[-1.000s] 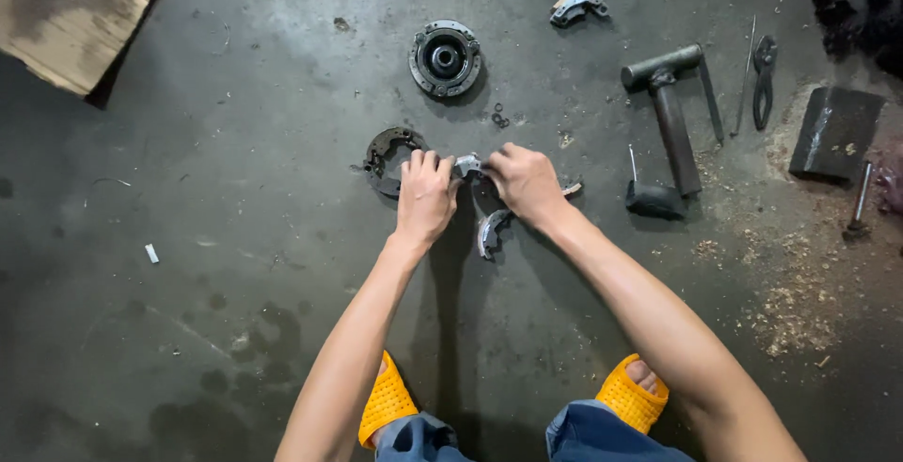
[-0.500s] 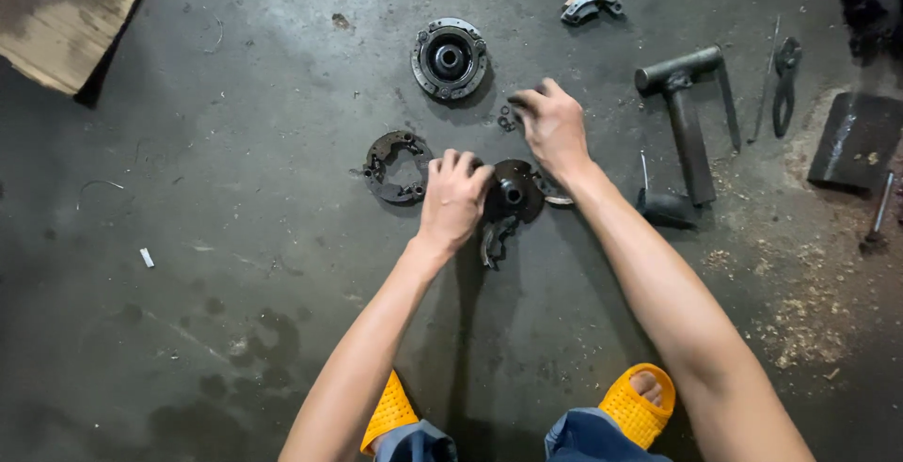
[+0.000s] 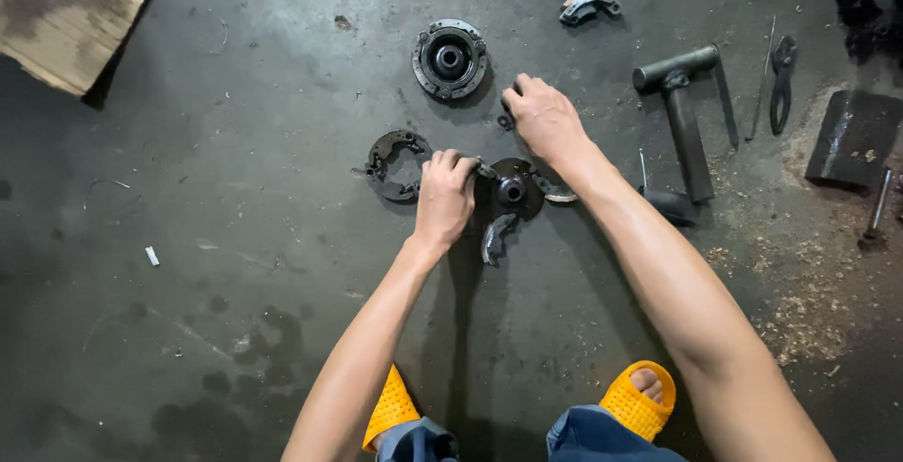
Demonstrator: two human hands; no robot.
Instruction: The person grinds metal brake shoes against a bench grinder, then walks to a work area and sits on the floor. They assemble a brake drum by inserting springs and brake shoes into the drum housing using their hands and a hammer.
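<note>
Dark metal disc (image 3: pixel 513 189) lies on the floor (image 3: pixel 235 236), centre; left hand (image 3: pixel 444 194) is closed on its left edge. Right hand (image 3: pixel 544 116), fingers curled, pinches a small part (image 3: pixel 505 121) just beyond. Disc should be kept pressed flat and steady.

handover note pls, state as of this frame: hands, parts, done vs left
Left hand: gripping the left edge of the dark round clutch plate on the floor.
Right hand: fingertips down on a small dark part just above the plate.
Nearby: curved shoe at the plate's lower edge, ring-shaped piece to its left, round hub beyond, T-handle tool and pliers to the right.
Done: parts laid out apart.
Left: plate and loose parts not joined.
</note>
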